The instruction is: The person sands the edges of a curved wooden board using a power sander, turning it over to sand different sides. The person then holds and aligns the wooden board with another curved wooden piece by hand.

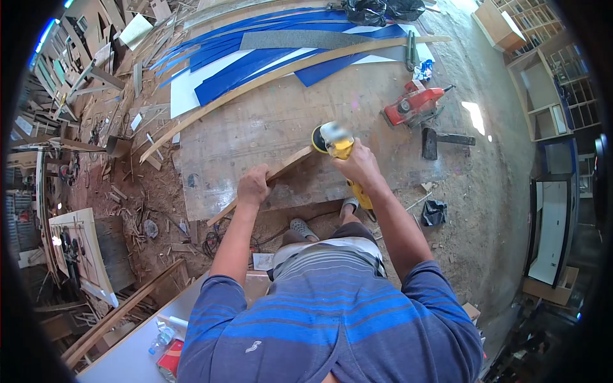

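Note:
A narrow wooden strip (290, 161) slants across the near edge of the plywood work table. My left hand (254, 185) is closed around the strip near its middle. In my right hand (359, 165) is a yellow power sander (343, 148), gripped by its body. The sander's round dark pad (317, 138) is at the strip's far end; whether it presses on the wood I cannot tell. Part of the sander's yellow body shows below my right hand, beside the forearm.
On the table (255, 127) lie a red power planer (414, 106), a dark-headed hammer (431, 144), blue strips and sheets (255, 70), and a long curved wooden strip (255, 78). Scrap wood litters the floor at left. Wooden cabinets (543, 89) stand at right.

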### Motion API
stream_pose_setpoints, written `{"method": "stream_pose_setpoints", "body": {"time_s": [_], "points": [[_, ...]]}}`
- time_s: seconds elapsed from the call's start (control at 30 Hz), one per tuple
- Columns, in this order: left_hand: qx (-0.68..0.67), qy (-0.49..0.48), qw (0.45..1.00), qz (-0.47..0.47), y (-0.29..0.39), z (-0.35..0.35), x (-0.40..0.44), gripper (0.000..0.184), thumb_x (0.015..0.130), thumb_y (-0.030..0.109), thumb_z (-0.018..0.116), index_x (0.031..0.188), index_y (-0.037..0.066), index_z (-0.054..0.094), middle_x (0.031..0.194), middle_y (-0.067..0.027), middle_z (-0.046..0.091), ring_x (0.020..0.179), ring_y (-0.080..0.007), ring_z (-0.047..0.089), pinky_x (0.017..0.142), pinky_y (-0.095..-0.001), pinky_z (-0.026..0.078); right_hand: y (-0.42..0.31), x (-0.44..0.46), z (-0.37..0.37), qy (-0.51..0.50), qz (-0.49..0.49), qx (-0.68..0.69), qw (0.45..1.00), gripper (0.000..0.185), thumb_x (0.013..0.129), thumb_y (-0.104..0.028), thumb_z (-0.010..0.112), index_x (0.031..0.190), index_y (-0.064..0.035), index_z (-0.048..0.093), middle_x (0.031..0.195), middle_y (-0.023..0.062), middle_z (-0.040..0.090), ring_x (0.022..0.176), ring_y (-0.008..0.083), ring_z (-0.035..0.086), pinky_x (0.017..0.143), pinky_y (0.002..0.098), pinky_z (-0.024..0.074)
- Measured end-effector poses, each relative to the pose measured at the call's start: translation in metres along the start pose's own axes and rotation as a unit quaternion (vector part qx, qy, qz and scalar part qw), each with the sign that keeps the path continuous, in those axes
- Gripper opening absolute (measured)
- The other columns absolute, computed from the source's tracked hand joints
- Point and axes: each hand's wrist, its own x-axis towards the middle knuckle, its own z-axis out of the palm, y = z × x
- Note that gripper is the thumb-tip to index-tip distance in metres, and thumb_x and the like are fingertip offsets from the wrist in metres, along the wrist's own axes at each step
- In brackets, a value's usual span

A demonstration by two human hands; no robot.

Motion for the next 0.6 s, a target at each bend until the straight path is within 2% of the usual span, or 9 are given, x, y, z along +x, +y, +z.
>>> {"method": "stream_pose_setpoints", "body": {"time_s": [0.07, 0.17, 0.47, 0.6], "points": [[0.002, 0.001, 1.0, 0.004, -0.004, 0.003, -0.001, 0.034, 0.089, 0.036, 0.083, 0.1, 0.012, 0.063, 0.095, -0.0165, 0.072, 0.096, -0.0395, 0.072, 0.081, -0.0535, 0.059, -0.002, -0.003, -0.001, 0.005, 0.001, 0.01, 1.0, 0.064, 0.083, -0.036, 0.081, 0.124, 0.0064, 0.057, 0.113, 0.0312, 0.075, 0.111, 0.0478, 0.073, 0.099, 0.053, 0.058], [0.0, 0.004, 1.0, -0.001, 0.003, -0.003, -0.002, 0.037, 0.088, 0.037, 0.085, 0.101, 0.012, 0.063, 0.095, -0.0156, 0.072, 0.096, -0.0389, 0.072, 0.081, -0.053, 0.059, 0.001, 0.002, -0.008, 0.007, 0.059, -0.018, 0.998, 0.067, 0.082, -0.038, 0.082, 0.126, 0.0062, 0.057, 0.116, 0.031, 0.075, 0.114, 0.0482, 0.072, 0.1, 0.0533, 0.0575], [0.002, 0.007, 1.0, 0.003, 0.0, 0.001, -0.002, 0.033, 0.089, 0.035, 0.083, 0.101, 0.012, 0.063, 0.095, -0.0152, 0.072, 0.096, -0.0385, 0.072, 0.081, -0.0526, 0.06, -0.016, -0.006, -0.001, -0.071, 0.01, 0.062, 0.996, 0.073, 0.079, -0.042, 0.083, 0.127, 0.0063, 0.058, 0.121, 0.0319, 0.074, 0.118, 0.0476, 0.07, 0.103, 0.0519, 0.0561], [0.003, 0.001, 1.0, -0.002, -0.001, 0.001, -0.003, 0.031, 0.091, 0.035, 0.08, 0.102, 0.012, 0.062, 0.095, -0.0154, 0.072, 0.097, -0.0388, 0.072, 0.082, -0.0528, 0.059, -0.016, -0.005, -0.002, -0.045, 0.051, 0.031, 0.997, 0.074, 0.079, -0.044, 0.082, 0.128, 0.0065, 0.059, 0.122, 0.0311, 0.073, 0.12, 0.0471, 0.07, 0.105, 0.0507, 0.0553]]}}
